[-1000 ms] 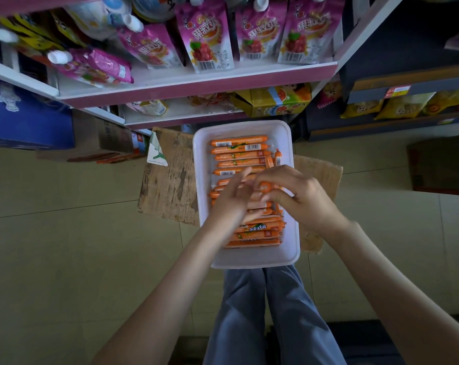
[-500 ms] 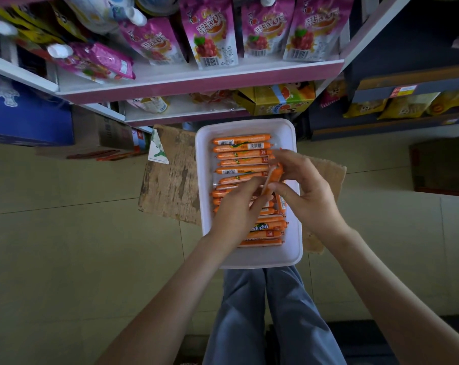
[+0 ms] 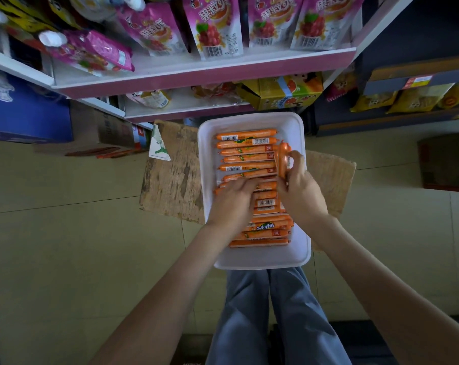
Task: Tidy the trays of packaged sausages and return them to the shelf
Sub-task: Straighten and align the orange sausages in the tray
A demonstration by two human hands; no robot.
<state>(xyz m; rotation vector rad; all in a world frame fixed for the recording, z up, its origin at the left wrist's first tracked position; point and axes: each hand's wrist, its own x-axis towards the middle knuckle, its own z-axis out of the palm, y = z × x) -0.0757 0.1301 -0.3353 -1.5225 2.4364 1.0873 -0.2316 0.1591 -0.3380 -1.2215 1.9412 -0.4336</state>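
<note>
My left grip (image 3: 233,204) lay flat and unclenched on the row of sausages (image 3: 245,156), which ran crosswise in the white tray (image 3: 249,120). Just right of it, my right grip (image 3: 300,191) pinched a single sausage (image 3: 283,159) by the tray's right wall. Its long axis pointed toward the shelf (image 3: 202,75), square to the row. I judged it needed a quarter turn to lie with the others.

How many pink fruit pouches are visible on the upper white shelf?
5 pink plastic fruit pouches. Four stand in a row on the upper white shelf: leftmost, second, third, rightmost. The fifth lies on its side further left. More may hide behind them.
</note>
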